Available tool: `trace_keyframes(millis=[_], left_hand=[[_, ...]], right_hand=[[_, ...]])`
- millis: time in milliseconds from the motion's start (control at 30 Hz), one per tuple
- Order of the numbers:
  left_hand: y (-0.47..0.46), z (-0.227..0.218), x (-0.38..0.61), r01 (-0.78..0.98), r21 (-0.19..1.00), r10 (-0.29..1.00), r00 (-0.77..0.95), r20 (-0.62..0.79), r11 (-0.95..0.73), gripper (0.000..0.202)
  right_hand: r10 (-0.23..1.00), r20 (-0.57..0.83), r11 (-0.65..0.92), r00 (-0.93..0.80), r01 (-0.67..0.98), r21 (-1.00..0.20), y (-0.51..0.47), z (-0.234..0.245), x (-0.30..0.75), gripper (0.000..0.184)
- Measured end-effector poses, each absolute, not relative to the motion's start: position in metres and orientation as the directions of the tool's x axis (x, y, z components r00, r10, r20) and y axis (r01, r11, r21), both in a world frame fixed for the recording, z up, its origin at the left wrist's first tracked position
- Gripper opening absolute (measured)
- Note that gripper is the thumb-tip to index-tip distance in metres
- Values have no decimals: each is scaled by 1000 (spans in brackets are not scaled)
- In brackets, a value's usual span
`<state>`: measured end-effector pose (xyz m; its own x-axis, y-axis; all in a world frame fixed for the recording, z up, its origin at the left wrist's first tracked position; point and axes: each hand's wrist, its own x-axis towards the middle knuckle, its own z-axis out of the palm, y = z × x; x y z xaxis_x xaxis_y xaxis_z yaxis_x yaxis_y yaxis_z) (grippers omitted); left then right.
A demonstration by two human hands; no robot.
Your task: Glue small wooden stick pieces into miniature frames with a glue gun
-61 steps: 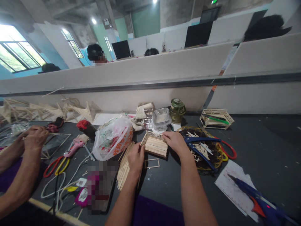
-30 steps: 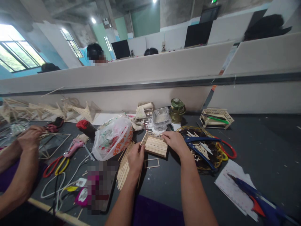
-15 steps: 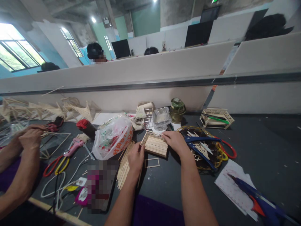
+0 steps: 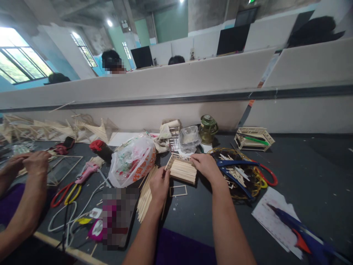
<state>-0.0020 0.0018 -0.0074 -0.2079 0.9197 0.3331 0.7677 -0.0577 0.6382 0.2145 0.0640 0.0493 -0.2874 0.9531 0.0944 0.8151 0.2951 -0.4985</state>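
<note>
Between my hands is a small wooden stick model [image 4: 183, 170], a slatted platform with a low railing along its back and left side. My left hand [image 4: 160, 184] grips its left edge, thumb and fingers closed. At the back right corner, my right hand [image 4: 204, 165] pinches the railing; the fingertips partly hide what they touch. Just in front of the model lies a small rectangular stick frame [image 4: 178, 190]. A bundle of thin wooden sticks [image 4: 145, 200] lies beside and partly under my left forearm.
A plastic bag [image 4: 134, 162] sits left of the model. To the right are a basket of scraps [image 4: 237, 176] with blue-handled cutters, a glue gun [image 4: 298, 228] on paper, and another stick model [image 4: 253, 139]. A co-worker's hands [image 4: 35, 162] work at far left, near scissors [image 4: 66, 193].
My hands and the stick model stay practically still. The co-worker's hands at the left have shifted slightly left and down.
</note>
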Motion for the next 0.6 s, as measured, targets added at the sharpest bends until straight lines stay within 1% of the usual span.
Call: trace_keyframes(millis=[367,600], left_hand=[[2,-7,-2,766,637,912,-199,357,-82,28],[2,-6,-2,763,642,918,-204,340,-68,28]], right_hand=[[954,103,296,-283,816,-497,65,48,214,22],[952,105,300,-286,812,-500,64,49,215,24]])
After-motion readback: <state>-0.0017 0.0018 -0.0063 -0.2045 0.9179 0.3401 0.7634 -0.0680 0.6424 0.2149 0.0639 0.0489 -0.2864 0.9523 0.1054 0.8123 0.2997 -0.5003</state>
